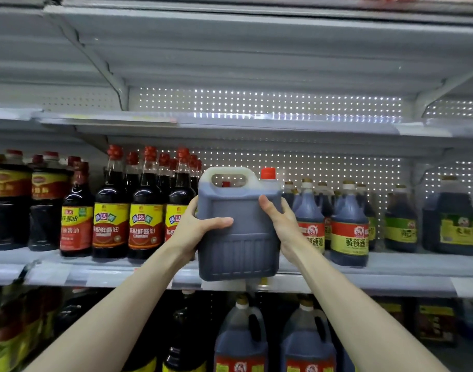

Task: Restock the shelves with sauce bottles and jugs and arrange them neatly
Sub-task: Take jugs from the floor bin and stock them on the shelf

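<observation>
While both hands clasp it, the jug [239, 237] hangs upright before the shelf [404, 267], its base overlapping the shelf's front edge. Whether it touches the shelf cannot be told.

- Far left of the grip: squat bottles [9, 210], dark, red-capped, with yellow-and-red labels, standing on the shelf.
- Just left of the grip: tall bottles [146, 213], slim-necked and red-capped, in rows. The nearest is partly hidden behind the left wrist.
- Left hand [197, 226]: wrapped round the jug's left side, thumb laid across the front face, fingers round the left edge.
- Jug: translucent, no label on the near face, filled with dark liquid. Handle at top left, red cap at top right.
- Right hand [281, 221]: clasping the jug's right side, thumb on the front corner.
- Just right of the grip: red-label jugs [349, 226], pale-capped, in rows on the same shelf, the nearest behind the right hand.
- Further right: green-label jug [400, 221], then end jug [456, 221], large, with a yellow label.
- Above the grip: upper shelf [230, 122], with a perforated back panel behind.
- Below the grip: lower jugs [239, 342], two side by side with handles, between the forearms.
</observation>
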